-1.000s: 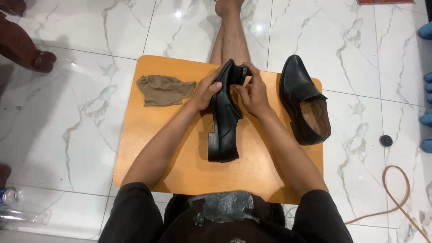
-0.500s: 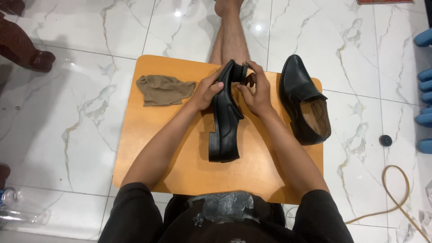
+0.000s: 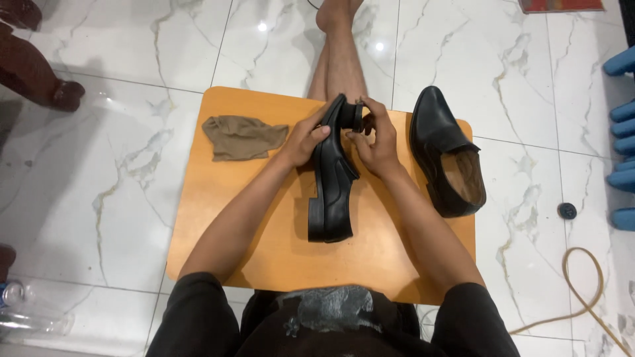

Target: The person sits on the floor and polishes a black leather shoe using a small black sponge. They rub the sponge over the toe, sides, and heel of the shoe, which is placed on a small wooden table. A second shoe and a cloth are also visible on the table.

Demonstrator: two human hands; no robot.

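Observation:
A black leather shoe [image 3: 334,192] lies on its side in the middle of an orange lap table [image 3: 238,218], heel toward me. My left hand [image 3: 304,140] grips the shoe's toe end from the left. My right hand [image 3: 376,140] holds a small round black tin [image 3: 357,116] against the toe from the right. A second black shoe [image 3: 444,151] stands upright at the table's right side, its tan lining showing. A crumpled brown cloth [image 3: 242,137] rests at the table's far left.
White marble floor [image 3: 119,172] surrounds the table. My bare legs [image 3: 337,53] stretch out beyond it. A small black lid [image 3: 567,211] and a tan cord [image 3: 589,291] lie on the floor at right. Blue objects [image 3: 622,139] line the right edge. A clear plastic bottle [image 3: 26,317] lies lower left.
Both hands have shifted only slightly at the shoe's toe. The shoe, the cloth and the second shoe have stayed in place.

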